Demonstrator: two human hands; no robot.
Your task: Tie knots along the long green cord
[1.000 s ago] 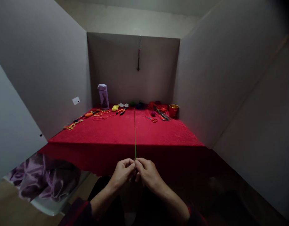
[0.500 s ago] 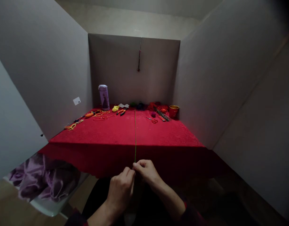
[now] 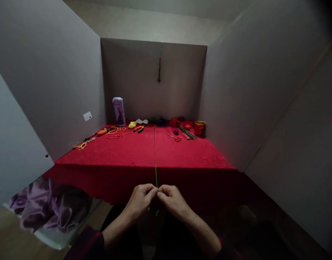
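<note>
Small handicraft work booth. Plain grey partition boards (image 3: 152, 79) enclose a red-clothed tabletop (image 3: 128, 155) on its left, far and right sides. Along the far edge lie orange-handled pliers (image 3: 139, 128), small scissors (image 3: 175, 137) and yellow and orange cords (image 3: 116, 131). A lilac thermos flask (image 3: 118, 111) stands far left, a red cup (image 3: 199, 127) far right. A knotted ornament (image 3: 159, 68) hangs on the far board. A green cord (image 3: 155, 155) runs along the tabletop's middle.

On my feed: left hand (image 3: 140, 200) and right hand (image 3: 173, 202) bare, forearms (image 3: 116, 231) uncovered. Dark red sleeves (image 3: 84, 242) bunched near the elbows. Dark clothing (image 3: 152, 238) over the lap.
</note>
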